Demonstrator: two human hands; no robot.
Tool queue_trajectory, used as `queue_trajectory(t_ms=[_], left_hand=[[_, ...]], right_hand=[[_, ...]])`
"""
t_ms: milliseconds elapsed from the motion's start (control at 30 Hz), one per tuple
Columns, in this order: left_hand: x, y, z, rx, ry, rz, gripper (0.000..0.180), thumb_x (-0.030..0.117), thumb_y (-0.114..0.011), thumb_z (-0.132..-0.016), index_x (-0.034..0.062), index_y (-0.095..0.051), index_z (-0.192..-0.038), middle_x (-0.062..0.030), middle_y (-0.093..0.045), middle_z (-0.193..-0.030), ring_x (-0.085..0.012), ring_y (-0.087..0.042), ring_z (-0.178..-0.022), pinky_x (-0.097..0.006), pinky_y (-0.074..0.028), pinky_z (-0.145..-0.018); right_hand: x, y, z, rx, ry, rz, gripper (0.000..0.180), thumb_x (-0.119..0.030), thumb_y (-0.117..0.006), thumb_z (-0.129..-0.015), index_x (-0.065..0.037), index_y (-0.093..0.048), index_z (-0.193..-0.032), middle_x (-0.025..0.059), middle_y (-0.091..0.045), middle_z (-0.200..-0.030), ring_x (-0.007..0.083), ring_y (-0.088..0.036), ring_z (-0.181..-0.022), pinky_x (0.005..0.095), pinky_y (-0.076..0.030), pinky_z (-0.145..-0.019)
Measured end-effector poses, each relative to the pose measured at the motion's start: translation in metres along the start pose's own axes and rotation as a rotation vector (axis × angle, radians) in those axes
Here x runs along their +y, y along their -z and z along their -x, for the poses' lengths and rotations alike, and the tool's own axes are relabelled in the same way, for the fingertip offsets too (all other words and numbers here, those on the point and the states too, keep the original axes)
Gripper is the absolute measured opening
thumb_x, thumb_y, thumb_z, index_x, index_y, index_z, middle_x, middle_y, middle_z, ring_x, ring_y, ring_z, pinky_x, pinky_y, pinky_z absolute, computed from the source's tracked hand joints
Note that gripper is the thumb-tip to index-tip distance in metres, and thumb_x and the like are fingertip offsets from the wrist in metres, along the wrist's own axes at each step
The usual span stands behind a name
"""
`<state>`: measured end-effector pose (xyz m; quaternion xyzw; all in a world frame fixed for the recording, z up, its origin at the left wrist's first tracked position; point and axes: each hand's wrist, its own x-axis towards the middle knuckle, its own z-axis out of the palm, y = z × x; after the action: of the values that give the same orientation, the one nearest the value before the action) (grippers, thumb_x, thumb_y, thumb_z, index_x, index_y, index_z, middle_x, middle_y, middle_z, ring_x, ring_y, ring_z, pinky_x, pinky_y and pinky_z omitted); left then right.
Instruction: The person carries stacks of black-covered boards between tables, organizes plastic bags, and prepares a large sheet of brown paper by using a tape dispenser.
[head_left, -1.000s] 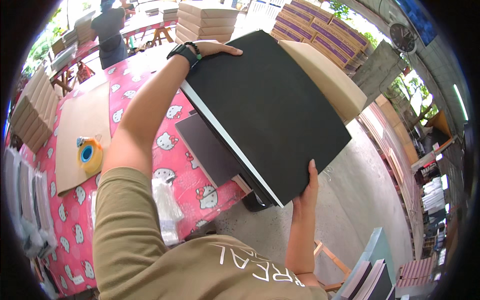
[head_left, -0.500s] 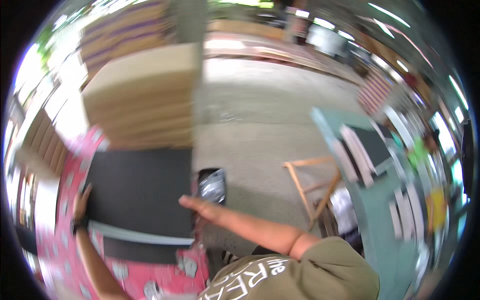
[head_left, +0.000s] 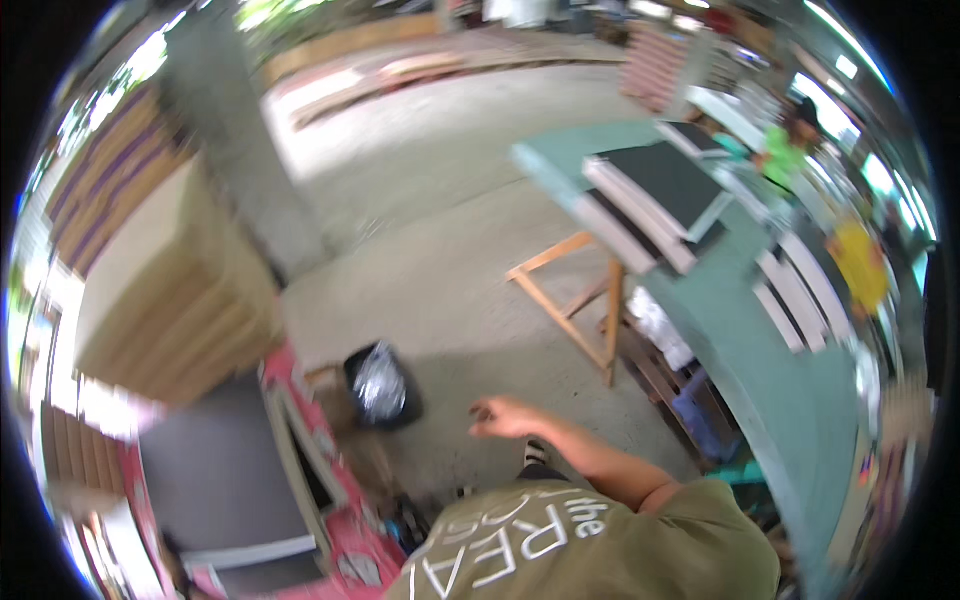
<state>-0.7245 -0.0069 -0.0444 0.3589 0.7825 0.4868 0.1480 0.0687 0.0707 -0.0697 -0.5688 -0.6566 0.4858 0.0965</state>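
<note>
Nearest us, our right hand (head_left: 503,417) hangs over the floor with fingers loosely curled and a little apart, holding nothing, perhaps swung out for balance as we turn. Our left hand we cannot make out: a dark blur low at the left may be its wrist, and we cannot tell whether it grips anything. Beside that blur the dark board (head_left: 215,470) lies flat on the pink-covered surface (head_left: 360,535), a pale strip along its near edge; lying flat probably keeps it from bending.

Just beyond it, a brown stack (head_left: 175,290) stands piled high, presumably to save room. Near the surface's side, a black bin (head_left: 385,395) with crumpled plastic sits on the floor, seemingly within easy reach for scraps.

Further off, a wooden trestle (head_left: 565,310) seems to bear up the green surface (head_left: 725,320). On it, dark-topped, pale-edged boxes (head_left: 655,190) sit close together, perhaps to leave working space. Beyond, a person in bright green (head_left: 785,160) is at the far side, too blurred for us to say more.
</note>
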Motion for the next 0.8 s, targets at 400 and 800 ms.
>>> queue_trajectory(t_ms=[400,800], left_hand=[[0.035,-0.031,0.081,0.241,0.176,0.728,0.036,0.032,-0.056,-0.079,0.0015,-0.059,-0.098,-0.0066,-0.059,-0.089,-0.0168,-0.056,-0.080,-0.029,-0.045,-0.072],[0.076,-0.046,0.130,0.424,0.102,0.607,0.030,0.020,-0.052,-0.079,-0.0014,-0.062,-0.098,-0.0078,-0.060,-0.090,-0.0157,-0.055,-0.083,-0.028,-0.041,-0.074]], right_hand=[[-0.192,-0.115,-0.057,-0.403,0.264,-0.860,0.082,-0.053,-0.047,-0.082,0.000,-0.013,-0.134,0.0156,-0.033,-0.129,0.0224,-0.039,-0.114,0.0338,-0.040,-0.086],[-0.229,-0.101,-0.104,-0.342,0.320,-0.723,0.061,-0.026,-0.055,-0.081,0.000,-0.027,-0.129,0.0107,-0.046,-0.115,0.0178,-0.047,-0.101,0.0314,-0.038,-0.087]])
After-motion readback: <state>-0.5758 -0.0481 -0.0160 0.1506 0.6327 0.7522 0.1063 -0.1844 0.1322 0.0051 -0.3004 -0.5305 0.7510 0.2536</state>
